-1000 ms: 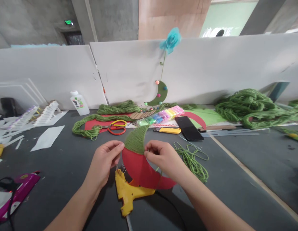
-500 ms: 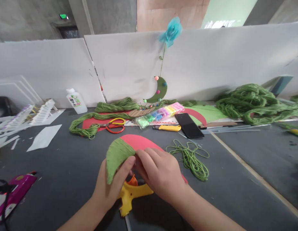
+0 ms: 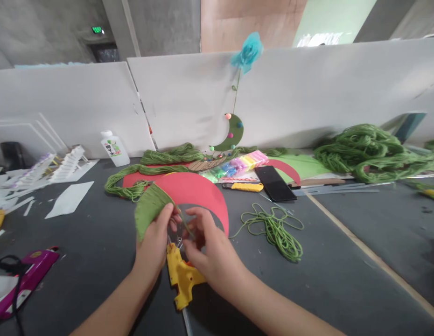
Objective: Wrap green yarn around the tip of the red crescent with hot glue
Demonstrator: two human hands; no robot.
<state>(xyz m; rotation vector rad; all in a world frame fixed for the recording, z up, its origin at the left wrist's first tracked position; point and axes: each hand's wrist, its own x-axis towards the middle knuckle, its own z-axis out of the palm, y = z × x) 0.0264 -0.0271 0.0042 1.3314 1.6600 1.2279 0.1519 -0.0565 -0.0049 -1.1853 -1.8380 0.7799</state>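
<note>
Two bare hands worked above a dark counter (image 3: 329, 284). A red crescent (image 3: 199, 190), seemingly card, arched just beyond them, its left end wrapped in green yarn (image 3: 151, 205) and its right end dropping behind the right hand. The left hand (image 3: 154, 240) pinched the wrapped end, thumb on top, at the edge of the winding. The right hand (image 3: 212, 247), beside the crescent's inner curve, had its fingers curled around a taut green strand (image 3: 185, 221). A yellow glue gun (image 3: 182, 275) lay below and between the hands; a loose tangle of green yarn (image 3: 282, 235) lay to the right.
</note>
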